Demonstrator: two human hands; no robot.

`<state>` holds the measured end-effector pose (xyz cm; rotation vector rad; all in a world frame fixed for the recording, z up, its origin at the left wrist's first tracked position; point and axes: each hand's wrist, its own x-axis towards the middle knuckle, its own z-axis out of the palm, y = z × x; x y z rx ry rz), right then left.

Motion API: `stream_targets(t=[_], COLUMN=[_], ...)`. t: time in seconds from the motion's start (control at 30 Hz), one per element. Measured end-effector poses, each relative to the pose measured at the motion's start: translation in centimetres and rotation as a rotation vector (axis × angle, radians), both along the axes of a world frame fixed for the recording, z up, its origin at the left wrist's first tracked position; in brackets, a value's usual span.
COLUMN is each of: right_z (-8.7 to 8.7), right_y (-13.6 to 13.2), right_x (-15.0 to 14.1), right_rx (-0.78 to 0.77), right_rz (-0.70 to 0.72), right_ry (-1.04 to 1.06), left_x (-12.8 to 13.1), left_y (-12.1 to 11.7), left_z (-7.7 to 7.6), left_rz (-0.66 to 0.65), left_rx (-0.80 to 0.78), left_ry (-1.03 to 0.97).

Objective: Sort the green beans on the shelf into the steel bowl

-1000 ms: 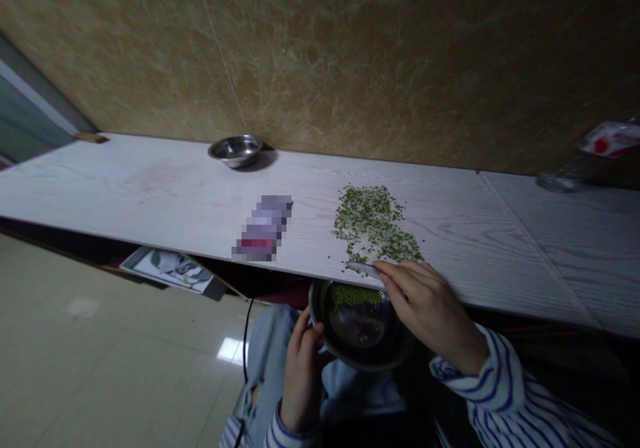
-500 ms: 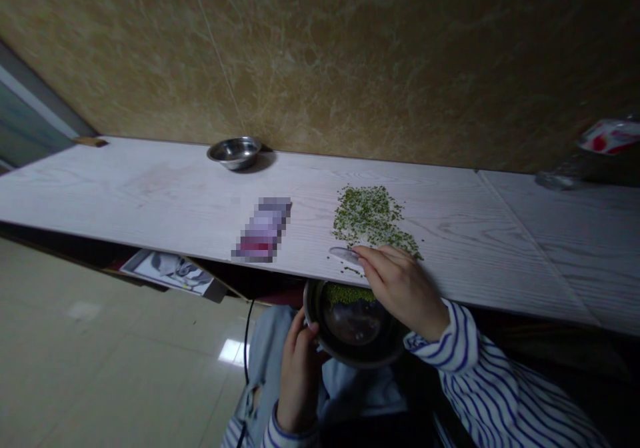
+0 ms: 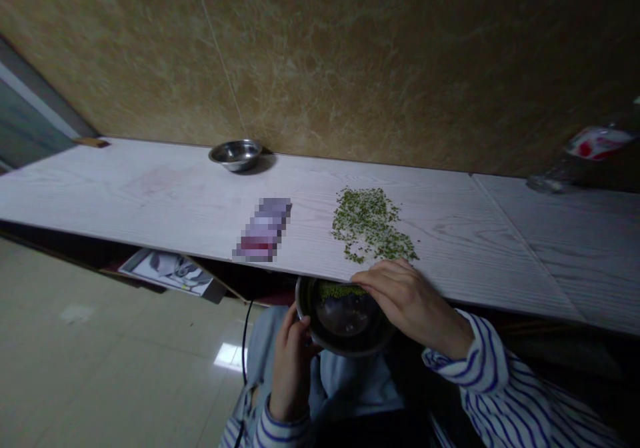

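Note:
My left hand [image 3: 293, 358] grips the left rim of a metal bowl [image 3: 345, 349], tilted over my lap just below the table's front edge. Green mung beans [image 3: 340, 291] lie along the bowl's far inner side. At the table edge above the bowl, my right hand [image 3: 400, 295] is closed with its fingers pointing left. The thin, pale, flat piece seen in its fingers earlier is now almost wholly hidden. Just beyond that hand, scattered mung beans [image 3: 365, 216] mixed with small white grains cover a patch of the white table [image 3: 310, 228].
A small metal bowl [image 3: 236, 156] stands at the back by the wall. A pixelated purple flat object [image 3: 264, 229] lies left of the beans. At the far right is a clear bottle [image 3: 595, 145] with a red-and-white label. Below the table an open drawer [image 3: 167, 269] juts out.
My right hand swept left with the pale piece, then drew back to the table edge. The loose beans nearest the edge are gone from the tabletop. The held bowl shifted slightly left.

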<state>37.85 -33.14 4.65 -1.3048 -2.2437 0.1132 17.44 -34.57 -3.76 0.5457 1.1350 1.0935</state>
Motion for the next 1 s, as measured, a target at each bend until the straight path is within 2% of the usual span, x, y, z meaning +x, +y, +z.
stream_targets(t=[0.1,0.3,0.4,0.53,0.67,0.83,1.0], right_z=[-0.3,-1.7,-1.9,-1.6,-1.5,-1.8,-1.7], right_y=[-0.8,-1.5,-1.1,0.5,1.9,2.8,3.7], right_x=[0.7,3.2,3.0,1.0,0.0,1.6,3.3], right_rx=[0.034,0.107,0.106,0.087,0.072,0.067,0.063], right_rz=[-0.055,-0.319,-0.332,-0.299,-0.337,-0.43,-0.459], right_ry=[0.019,0.053,0.053,0.025,0.0,0.015,0.011], left_x=[0.4,1.2,1.5,1.7,1.5,1.4,1.9], left_y=[-0.3,-0.8,-0.9,-1.0,-1.0,-0.8,-0.7], left_z=[-0.3,-1.2,-1.2,-0.9,-1.1,-1.3,-1.0], left_rz=[-0.006,-0.028,-0.017,-0.018,-0.03,-0.028,-0.044], left_rx=[-0.009,-0.028,-0.023,-0.054,-0.072,-0.084,-0.124], left_ry=[-0.006,-0.034,-0.025,-0.021,-0.007,0.009,0.013])
